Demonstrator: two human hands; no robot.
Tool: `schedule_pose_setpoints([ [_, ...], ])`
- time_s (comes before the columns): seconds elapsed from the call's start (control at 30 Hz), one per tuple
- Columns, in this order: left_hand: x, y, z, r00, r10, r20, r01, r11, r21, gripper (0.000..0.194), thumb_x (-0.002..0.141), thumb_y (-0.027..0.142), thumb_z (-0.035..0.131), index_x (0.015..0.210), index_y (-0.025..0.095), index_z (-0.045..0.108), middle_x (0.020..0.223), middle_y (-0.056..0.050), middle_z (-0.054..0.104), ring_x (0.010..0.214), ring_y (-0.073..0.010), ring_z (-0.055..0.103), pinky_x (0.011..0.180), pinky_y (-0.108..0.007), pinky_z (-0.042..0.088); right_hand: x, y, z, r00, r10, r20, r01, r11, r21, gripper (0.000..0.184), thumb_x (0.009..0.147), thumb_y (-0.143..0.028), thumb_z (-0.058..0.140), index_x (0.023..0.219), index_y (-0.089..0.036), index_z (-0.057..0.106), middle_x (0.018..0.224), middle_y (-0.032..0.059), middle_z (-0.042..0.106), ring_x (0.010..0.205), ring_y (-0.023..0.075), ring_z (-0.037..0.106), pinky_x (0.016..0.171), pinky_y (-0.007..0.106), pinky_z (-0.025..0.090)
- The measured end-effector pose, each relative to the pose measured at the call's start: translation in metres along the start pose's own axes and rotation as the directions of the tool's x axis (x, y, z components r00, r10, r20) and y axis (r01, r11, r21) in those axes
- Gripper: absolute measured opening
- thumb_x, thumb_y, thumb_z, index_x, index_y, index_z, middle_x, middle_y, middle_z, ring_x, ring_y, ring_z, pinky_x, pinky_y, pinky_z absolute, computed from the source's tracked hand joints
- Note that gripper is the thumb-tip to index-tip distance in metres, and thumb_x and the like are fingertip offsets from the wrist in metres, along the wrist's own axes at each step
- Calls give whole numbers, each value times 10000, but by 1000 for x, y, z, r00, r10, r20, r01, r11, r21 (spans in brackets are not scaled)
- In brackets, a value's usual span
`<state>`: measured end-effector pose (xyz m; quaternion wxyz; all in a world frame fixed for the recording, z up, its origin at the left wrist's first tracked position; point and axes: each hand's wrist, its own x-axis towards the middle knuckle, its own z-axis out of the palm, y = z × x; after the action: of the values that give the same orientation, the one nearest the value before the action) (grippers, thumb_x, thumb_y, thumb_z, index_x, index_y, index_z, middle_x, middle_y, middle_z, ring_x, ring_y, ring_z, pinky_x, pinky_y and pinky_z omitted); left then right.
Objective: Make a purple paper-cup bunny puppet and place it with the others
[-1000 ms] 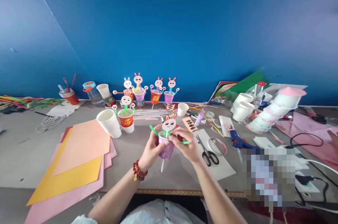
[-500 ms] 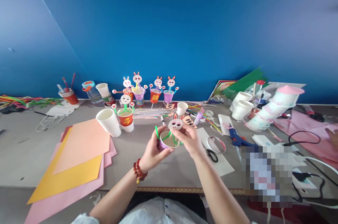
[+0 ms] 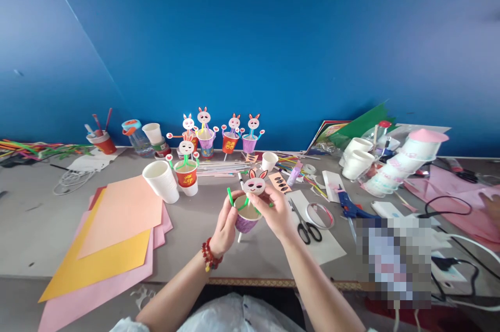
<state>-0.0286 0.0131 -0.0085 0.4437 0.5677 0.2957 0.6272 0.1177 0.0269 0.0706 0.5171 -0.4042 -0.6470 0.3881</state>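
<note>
Between my hands is a purple paper cup [image 3: 247,224] with a white stick poking out below it. A rabbit face cutout [image 3: 256,186] with pink ears stands above its rim, and green pipe cleaners [image 3: 230,197] stick out of the cup. My left hand [image 3: 223,223] grips the cup's left side. With thumb and fingers, my right hand [image 3: 273,210] pinches the rabbit just under its face. Several finished-looking rabbit cups stand farther back, among them a red cup [image 3: 186,176] with green arms.
Stacked white cups [image 3: 160,181] and coloured paper sheets [image 3: 121,217] lie to the left. Scissors [image 3: 308,231], a tape roll [image 3: 320,216] and a blue glue gun [image 3: 353,205] are on the right. A cup tower [image 3: 406,160] stands beyond; another person's hand [image 3: 491,204] shows at the right edge.
The cup is now more upright and its stick shows below. The rabbit face has shifted slightly left and down, and my right hand has moved left, uncovering more of the scissors.
</note>
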Motion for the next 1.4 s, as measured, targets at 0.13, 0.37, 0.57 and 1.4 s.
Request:
schedule_pose_setpoints([
  [0.13, 3, 4, 12, 973, 48, -227, -32, 997, 73, 404, 1032, 416, 341, 1160, 201, 658, 1251, -105, 633, 1223, -260, 565, 1101, -434, 400, -4, 3, 9, 997, -41, -59, 35, 994, -102, 194, 899, -359, 635, 931, -181, 707, 798, 46, 719, 668, 174, 644, 607, 254, 504],
  [0.37, 3, -3, 16, 912, 118, -392, -114, 993, 35, 344, 1037, 397, 364, 1131, 201, 631, 1092, -86, 659, 1024, -200, 639, 927, -337, 507, -7, 5, 15, 995, -49, -87, 37, 991, -131, 194, 905, -356, 624, 941, -178, 691, 798, 54, 735, 684, 183, 672, 626, 259, 517],
  [0.57, 3, -9, 14, 928, 204, -312, -200, 979, 47, 351, 1040, 390, 357, 1170, 217, 633, 1164, -91, 638, 1098, -213, 618, 974, -363, 494, -7, 4, 14, 993, -41, -113, 25, 989, -143, 216, 905, -385, 619, 906, -180, 689, 760, 45, 716, 657, 179, 647, 592, 255, 494],
  [1.4, 29, 33, -12, 995, 93, 40, -100, 959, 265, 329, 989, 328, 462, 1080, 199, 751, 1137, -102, 707, 1060, -268, 632, 948, -401, 489, -5, 15, 16, 995, -51, -90, 34, 982, -183, 199, 906, -375, 609, 881, -188, 675, 735, 25, 675, 619, 160, 575, 556, 248, 439],
])
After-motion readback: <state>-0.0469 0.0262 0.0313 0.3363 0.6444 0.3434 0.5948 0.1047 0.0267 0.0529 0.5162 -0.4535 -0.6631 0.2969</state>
